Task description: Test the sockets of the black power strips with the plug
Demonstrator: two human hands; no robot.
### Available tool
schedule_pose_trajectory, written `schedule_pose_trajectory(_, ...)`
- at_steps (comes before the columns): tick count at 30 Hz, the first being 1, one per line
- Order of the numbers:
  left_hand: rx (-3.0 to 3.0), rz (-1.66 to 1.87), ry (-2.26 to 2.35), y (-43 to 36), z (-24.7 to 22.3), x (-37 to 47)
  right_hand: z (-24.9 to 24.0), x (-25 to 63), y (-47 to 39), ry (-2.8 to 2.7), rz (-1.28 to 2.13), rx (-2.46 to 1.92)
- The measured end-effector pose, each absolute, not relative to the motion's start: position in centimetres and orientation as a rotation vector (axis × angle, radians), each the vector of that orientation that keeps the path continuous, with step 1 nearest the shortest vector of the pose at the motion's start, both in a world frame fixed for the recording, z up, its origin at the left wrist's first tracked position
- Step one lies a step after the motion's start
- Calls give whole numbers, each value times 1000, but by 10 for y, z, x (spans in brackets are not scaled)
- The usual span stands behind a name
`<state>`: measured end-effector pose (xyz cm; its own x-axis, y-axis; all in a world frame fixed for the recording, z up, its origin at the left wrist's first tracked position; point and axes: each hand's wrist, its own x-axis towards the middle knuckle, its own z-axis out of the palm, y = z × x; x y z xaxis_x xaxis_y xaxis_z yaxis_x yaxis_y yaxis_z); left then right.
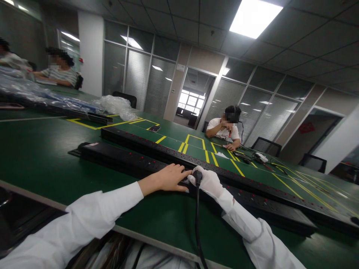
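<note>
Cord (198,224) leads to the plug (198,175), held in closed fingers of the right hand (210,183) at the near strip (112,155); the left hand (168,177) rests there, fingers spread, grasping nothing. Plug positioning, apparently, calls for alignment. Behind: far strip (134,142).

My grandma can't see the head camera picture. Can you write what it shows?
A white-gloved right hand holds a black plug at a long black power strip, with the bare left hand resting on it. Another long strip lies behind on the green table; a person sits across.
</note>
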<state>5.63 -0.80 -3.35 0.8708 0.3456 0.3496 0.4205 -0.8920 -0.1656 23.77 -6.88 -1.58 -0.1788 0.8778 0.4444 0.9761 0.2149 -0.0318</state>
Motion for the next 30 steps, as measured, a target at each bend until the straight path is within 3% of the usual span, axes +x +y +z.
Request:
schedule_pose_trajectory(7, -2774, -503, -625, -12, -37, 67, -19, 238, -68, -2105, -313, -1703)
schedule_pose_trajectory(15, -2779, -500, -602, -10, -35, 66, -11, 248, -62, -1990, 235, -1455)
schedule_pose_trajectory(22, -2796, -485, -600, -10, -32, 66, -1, 248, -65, -1673, 467, -1429)
schedule_pose_trajectory(30, -2816, -445, -591, -10, -29, 65, -4, 278, -64, -1786, 400, -1429)
